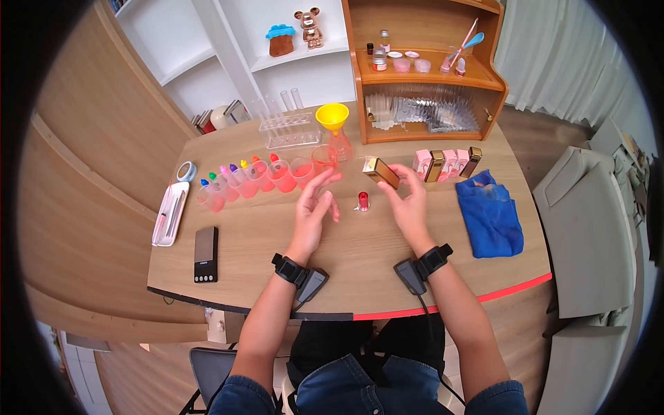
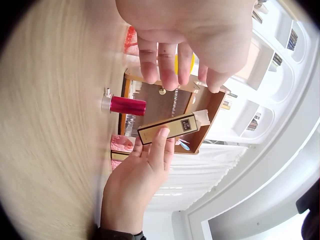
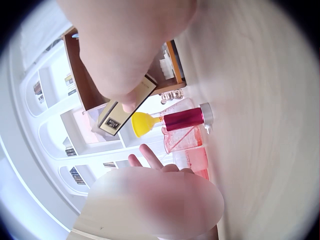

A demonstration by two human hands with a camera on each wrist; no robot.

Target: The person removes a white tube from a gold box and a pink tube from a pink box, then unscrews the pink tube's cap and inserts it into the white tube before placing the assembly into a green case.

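**Gold box held above the worktop, red vial standing below**

The right hand (image 1: 409, 204) pinches a slim gold box (image 1: 382, 172) by its lower end, its fingers (image 2: 159, 145) curled against the side, and holds it tilted in the air above the middle of the worktop (image 1: 360, 256). The left hand (image 1: 312, 207) hovers just beside it with fingers (image 2: 167, 62) spread and relaxed, gripping nothing and not touching the box. Between the two hands a small red vial (image 1: 363, 200) with a silver base stands on the worktop. Toward the far edge stands a row of cups of pink liquid (image 1: 280, 176) and a yellow funnel (image 1: 333, 116). A blue cloth (image 1: 491, 218) lies near the right edge, with upright pink and gold boxes (image 1: 446, 164) behind it.
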